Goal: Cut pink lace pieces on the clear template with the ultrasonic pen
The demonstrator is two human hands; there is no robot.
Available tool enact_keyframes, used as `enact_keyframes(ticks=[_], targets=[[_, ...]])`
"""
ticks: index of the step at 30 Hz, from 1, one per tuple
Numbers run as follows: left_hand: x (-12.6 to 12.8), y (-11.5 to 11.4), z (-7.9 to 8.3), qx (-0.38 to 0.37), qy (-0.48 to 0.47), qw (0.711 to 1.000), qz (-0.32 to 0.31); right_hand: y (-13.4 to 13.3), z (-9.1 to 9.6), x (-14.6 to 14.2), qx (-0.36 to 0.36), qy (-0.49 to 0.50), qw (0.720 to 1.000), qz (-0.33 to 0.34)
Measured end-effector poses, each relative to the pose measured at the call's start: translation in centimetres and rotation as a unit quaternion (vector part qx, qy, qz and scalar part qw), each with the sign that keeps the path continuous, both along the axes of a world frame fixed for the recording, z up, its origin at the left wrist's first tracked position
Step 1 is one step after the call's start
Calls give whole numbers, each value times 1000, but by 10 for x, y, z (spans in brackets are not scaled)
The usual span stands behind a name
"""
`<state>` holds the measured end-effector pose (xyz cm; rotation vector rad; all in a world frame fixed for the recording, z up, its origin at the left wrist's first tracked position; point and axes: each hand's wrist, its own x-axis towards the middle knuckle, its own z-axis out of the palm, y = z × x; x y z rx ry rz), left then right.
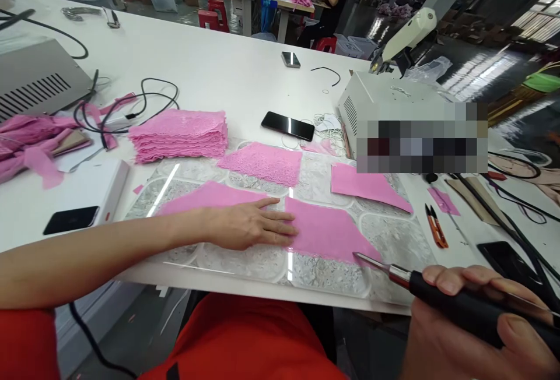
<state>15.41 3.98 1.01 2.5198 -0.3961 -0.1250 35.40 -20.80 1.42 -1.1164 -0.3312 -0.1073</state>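
Observation:
My left hand [249,225] lies flat, palm down and fingers extended, across the edges of two smooth pink fabric pieces. One is the left fabric piece [210,193], partly hidden under my hand and forearm. Its fingertips rest on the right fabric piece [326,228]. My right hand [476,322] is wrapped round a soldering-iron-like tool [455,301] with a black handle, a metal collar and a thin pointed tip. That tip meets the lower right edge of the right fabric piece. A patterned grey mat [330,272] lies beneath the fabric.
Behind my hands are a lacy pink piece [266,161], a pink stack [179,135] and another smooth piece [367,185]. Orange thread snips [436,227], a phone [287,126] and a grey machine box [394,97] stand around. A person [330,1] sits at a far sewing table.

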Motion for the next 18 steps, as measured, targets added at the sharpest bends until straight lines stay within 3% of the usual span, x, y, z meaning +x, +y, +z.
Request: enact_keyframes(ticks=[7, 18], targets=[[-2, -2, 1, 20, -18, 1000, -7, 1, 0, 2, 40, 0, 999, 16], [-4, -2, -2, -5, -28, 1000, 13, 6, 4, -5, 27, 8, 1000, 3]])
